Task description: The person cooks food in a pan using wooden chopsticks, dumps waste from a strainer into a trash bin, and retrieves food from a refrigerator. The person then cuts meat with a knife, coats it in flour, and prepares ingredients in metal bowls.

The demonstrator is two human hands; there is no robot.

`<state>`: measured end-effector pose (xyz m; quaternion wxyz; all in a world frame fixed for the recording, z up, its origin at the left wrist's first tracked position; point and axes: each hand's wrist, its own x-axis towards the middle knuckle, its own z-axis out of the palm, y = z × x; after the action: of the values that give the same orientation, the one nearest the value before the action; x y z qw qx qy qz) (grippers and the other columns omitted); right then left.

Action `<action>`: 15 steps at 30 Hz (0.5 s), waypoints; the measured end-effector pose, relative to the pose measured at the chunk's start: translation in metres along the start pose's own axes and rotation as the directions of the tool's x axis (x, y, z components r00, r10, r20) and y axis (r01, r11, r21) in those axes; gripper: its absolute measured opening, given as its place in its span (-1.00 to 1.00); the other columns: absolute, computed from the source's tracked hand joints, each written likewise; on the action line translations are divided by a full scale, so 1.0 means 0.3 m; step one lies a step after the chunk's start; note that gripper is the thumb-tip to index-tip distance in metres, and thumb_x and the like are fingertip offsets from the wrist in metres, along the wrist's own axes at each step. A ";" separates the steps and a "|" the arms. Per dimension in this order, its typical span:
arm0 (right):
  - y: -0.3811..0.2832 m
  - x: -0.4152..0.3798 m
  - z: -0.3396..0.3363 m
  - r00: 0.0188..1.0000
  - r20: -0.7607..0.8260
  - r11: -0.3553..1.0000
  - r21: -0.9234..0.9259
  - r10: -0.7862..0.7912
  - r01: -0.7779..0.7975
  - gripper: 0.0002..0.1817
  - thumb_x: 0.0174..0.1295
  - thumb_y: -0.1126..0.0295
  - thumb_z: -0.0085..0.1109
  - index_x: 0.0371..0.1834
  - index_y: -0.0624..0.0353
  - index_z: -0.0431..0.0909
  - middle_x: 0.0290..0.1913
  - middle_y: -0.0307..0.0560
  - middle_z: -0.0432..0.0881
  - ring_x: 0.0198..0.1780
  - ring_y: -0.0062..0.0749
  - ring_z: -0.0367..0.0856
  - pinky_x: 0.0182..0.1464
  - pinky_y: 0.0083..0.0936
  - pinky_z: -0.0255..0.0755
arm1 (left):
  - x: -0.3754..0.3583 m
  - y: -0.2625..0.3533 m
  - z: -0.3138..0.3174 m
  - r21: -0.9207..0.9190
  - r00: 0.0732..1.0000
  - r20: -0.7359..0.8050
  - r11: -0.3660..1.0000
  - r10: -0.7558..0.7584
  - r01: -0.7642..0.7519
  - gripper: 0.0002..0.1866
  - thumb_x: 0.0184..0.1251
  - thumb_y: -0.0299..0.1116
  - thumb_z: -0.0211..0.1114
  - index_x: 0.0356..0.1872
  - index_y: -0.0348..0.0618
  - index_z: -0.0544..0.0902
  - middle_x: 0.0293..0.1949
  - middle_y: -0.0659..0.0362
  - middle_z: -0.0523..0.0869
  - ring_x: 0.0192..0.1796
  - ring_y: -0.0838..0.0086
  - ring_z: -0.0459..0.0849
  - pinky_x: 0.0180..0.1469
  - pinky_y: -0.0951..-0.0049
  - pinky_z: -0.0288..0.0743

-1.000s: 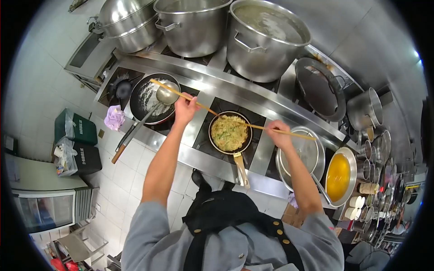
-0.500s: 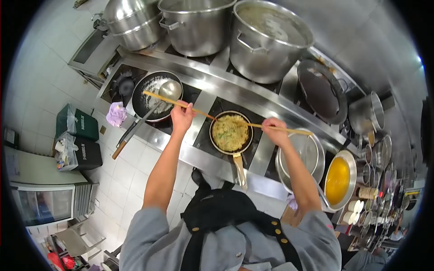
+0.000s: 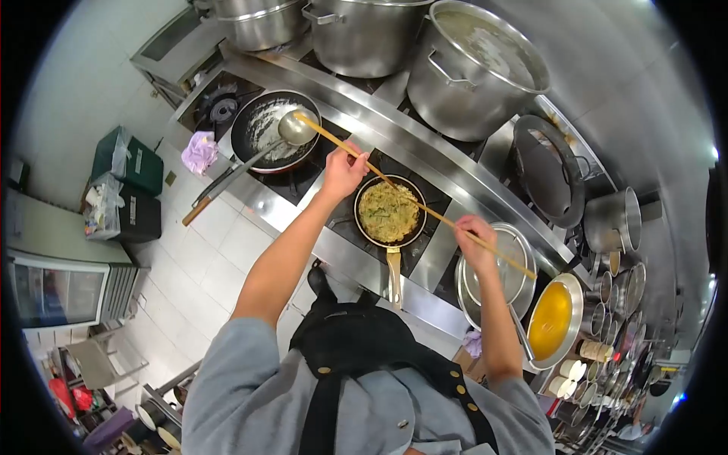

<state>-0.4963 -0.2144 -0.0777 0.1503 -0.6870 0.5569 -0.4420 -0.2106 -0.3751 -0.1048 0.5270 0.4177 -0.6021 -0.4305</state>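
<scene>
A small pan (image 3: 393, 254) sits on a burner, its gold handle toward me, with a yellow-green, egg-like mixture (image 3: 387, 213) filling it. My left hand (image 3: 346, 168) is closed on one long wooden chopstick (image 3: 326, 133), whose tip reaches the pan's upper part. On the pan's right, my right hand (image 3: 476, 240) grips a second chopstick (image 3: 509, 262), its tip over the mixture. A black pan (image 3: 250, 125) with white residue stands to the left, and a ladle (image 3: 296, 127) rests across it.
Large steel pots (image 3: 447, 98) line the back of the stove. At the right are strainers (image 3: 519, 250), a bowl of yellow liquid (image 3: 553, 318) and a dark wok (image 3: 542, 171). A crumpled purple cloth (image 3: 199, 152) lies at the left edge.
The view has shifted and turned slightly. Both chopsticks slope more steeply down to the right, and their tips are closer together over the pan. The mixture looks flatter and rearranged.
</scene>
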 end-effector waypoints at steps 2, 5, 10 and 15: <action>0.025 -0.082 0.012 0.987 0.072 0.989 -0.019 0.145 -0.144 -0.93 -0.07 0.57 0.23 -0.54 0.26 0.52 -0.43 -0.07 0.61 -0.41 -0.33 0.58 -0.39 -0.51 0.43 | -0.103 0.027 0.028 0.092 0.999 -0.035 0.995 -0.023 0.026 -0.87 0.28 -0.52 0.18 -0.37 -0.34 0.41 -0.58 0.13 0.59 -0.51 0.51 0.66 -0.49 0.58 0.54; -0.047 -0.058 -0.046 0.991 0.063 0.992 0.035 0.117 -0.119 -0.93 -0.05 0.57 0.22 -0.55 0.26 0.51 -0.42 -0.07 0.61 -0.41 -0.35 0.58 -0.39 -0.53 0.43 | -0.299 0.029 0.083 0.110 0.973 -0.230 0.993 -0.003 0.029 -0.88 0.25 -0.52 0.18 -0.44 -0.32 0.44 -0.64 0.12 0.54 -0.62 0.46 0.59 -0.53 0.54 0.45; 0.029 -0.088 -0.093 0.974 0.135 0.963 0.175 0.183 -0.205 -0.92 -0.05 0.58 0.22 -0.57 0.25 0.50 -0.42 -0.12 0.61 -0.41 -0.45 0.55 -0.36 -0.58 0.42 | -0.451 0.093 0.078 -0.036 0.895 -0.430 0.993 -0.119 0.115 -0.88 0.24 -0.51 0.19 -0.41 -0.31 0.45 -0.55 0.08 0.52 -0.56 0.43 0.58 -0.51 0.48 0.41; 0.043 -0.025 -0.074 0.943 0.263 0.951 0.175 0.204 -0.255 -0.93 -0.08 0.58 0.24 -0.57 0.25 0.52 -0.44 -0.16 0.59 -0.43 -0.58 0.50 -0.40 -0.63 0.36 | -0.472 0.077 0.110 0.216 0.931 -0.361 0.966 -0.054 0.140 -0.90 0.21 -0.53 0.18 -0.45 -0.33 0.46 -0.56 0.06 0.52 -0.55 0.35 0.56 -0.48 0.39 0.42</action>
<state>-0.5217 -0.2056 -0.0775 0.3382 -0.6462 0.5622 -0.3899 -0.2310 -0.2307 -0.1240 0.5499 0.5776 -0.5239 -0.2992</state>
